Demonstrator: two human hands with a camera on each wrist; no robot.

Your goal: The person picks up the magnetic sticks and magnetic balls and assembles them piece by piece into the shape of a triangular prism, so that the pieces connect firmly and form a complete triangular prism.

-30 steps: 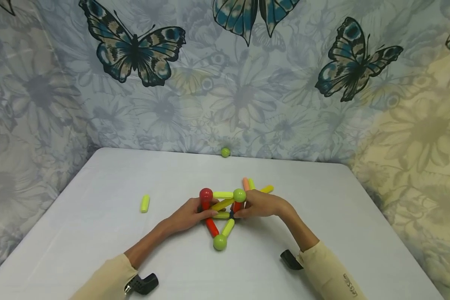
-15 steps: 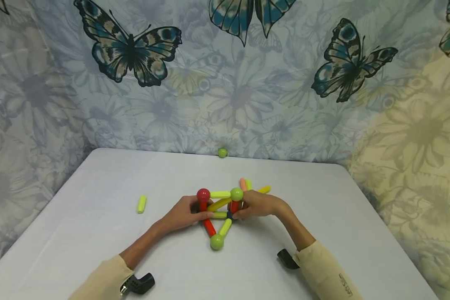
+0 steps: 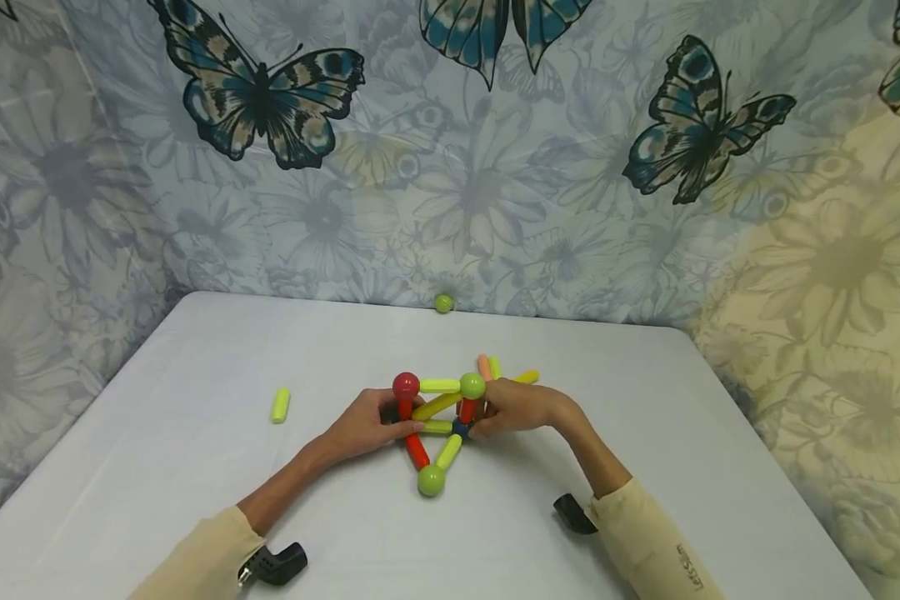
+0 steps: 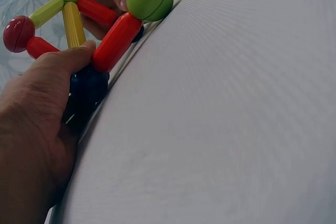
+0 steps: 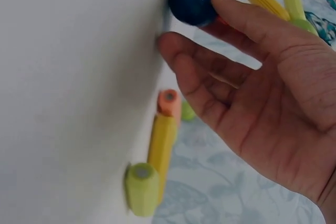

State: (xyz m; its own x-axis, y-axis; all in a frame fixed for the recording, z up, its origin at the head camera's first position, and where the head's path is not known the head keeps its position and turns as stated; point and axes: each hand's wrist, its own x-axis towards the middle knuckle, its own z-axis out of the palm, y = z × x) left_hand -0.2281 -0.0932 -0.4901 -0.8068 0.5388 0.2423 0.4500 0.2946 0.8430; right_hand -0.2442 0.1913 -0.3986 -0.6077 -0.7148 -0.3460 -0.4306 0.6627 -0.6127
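Observation:
Both hands are on a ball-and-rod magnetic building structure [image 3: 439, 386], with red and green balls on top and a green ball [image 3: 431, 480] at its front. A yellow rod [image 3: 437, 406] slants across it. My left hand [image 3: 367, 421] grips its left side, thumb over a dark blue ball [image 4: 89, 87] from which a red rod [image 4: 118, 40] runs to a green ball. On the right side, my right hand [image 3: 521, 406] pinches the structure, its thumb touching another blue ball [image 5: 191, 2] beside a red upright rod [image 3: 468, 410]. The left fingers are mostly hidden behind the structure.
A lone lime rod [image 3: 281, 405] lies on the white table [image 3: 195, 433] to the left. Behind the right hand lie loose rods, including an orange one [image 5: 169, 100], a yellow one [image 5: 161, 145] and a lime one [image 5: 142, 190]. A green ball [image 3: 443, 303] sits at the table's back edge.
The head view has shifted slightly. Both hands keep their hold, and the structure stays nearly the same.

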